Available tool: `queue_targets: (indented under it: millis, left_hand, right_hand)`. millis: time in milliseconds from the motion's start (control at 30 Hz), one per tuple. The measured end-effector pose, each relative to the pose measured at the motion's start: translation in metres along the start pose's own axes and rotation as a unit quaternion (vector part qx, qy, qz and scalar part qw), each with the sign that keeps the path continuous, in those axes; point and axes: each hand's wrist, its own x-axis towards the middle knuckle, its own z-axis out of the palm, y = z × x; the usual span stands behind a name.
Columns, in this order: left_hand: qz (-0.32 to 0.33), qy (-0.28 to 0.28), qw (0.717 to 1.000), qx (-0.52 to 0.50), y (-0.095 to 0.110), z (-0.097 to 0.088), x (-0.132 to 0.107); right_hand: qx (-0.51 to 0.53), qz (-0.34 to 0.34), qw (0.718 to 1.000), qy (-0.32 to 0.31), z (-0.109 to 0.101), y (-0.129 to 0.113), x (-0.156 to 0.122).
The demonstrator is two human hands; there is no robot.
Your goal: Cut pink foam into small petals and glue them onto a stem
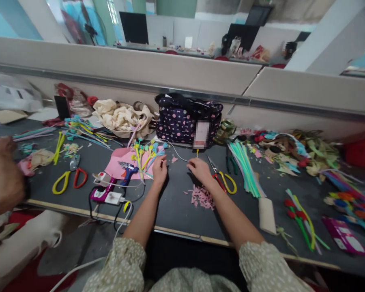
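My left hand [159,169] has its fingers drawn together beside a bunch of yellow and blue pipe-cleaner flowers [146,153]. What it pinches, if anything, I cannot make out. A short yellow pipe-cleaner piece [197,153] stands up from the closed fingertips of my right hand [199,168]. Below that hand lies a heap of small pink scraps [201,197]. Scissors with red and yellow handles [228,182] lie to its right. The flower bunch rests on a pink sheet [112,165], with a blue glue gun [128,175] on the sheet's front part.
A purple glue gun [103,194] and its cables lie near the front edge. A dark patterned bag [178,121] stands at the back. Green pipe cleaners [245,168] and a beige block [267,215] are to the right. Another person's arm [4,178] reaches in at left, near pliers [74,164].
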Motion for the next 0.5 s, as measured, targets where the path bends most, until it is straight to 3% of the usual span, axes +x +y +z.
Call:
queue_targets:
  millis: [100, 233, 500]
  left_hand:
    - [0.007, -0.009, 1.000, -0.014, 0.001, -0.002, 0.000]
    - [-0.012, 0.015, 0.999, -0.044, 0.001, -0.004, 0.003]
    - [-0.063, 0.026, 0.993, -0.093, 0.000, -0.006, 0.005]
  right_hand:
    - [0.002, 0.005, 1.000, -0.019, 0.023, -0.029, 0.033]
    - [-0.005, 0.024, 0.999, -0.020, 0.043, -0.054, 0.055]
    - [-0.006, 0.023, 0.999, -0.028, 0.053, -0.055, 0.078]
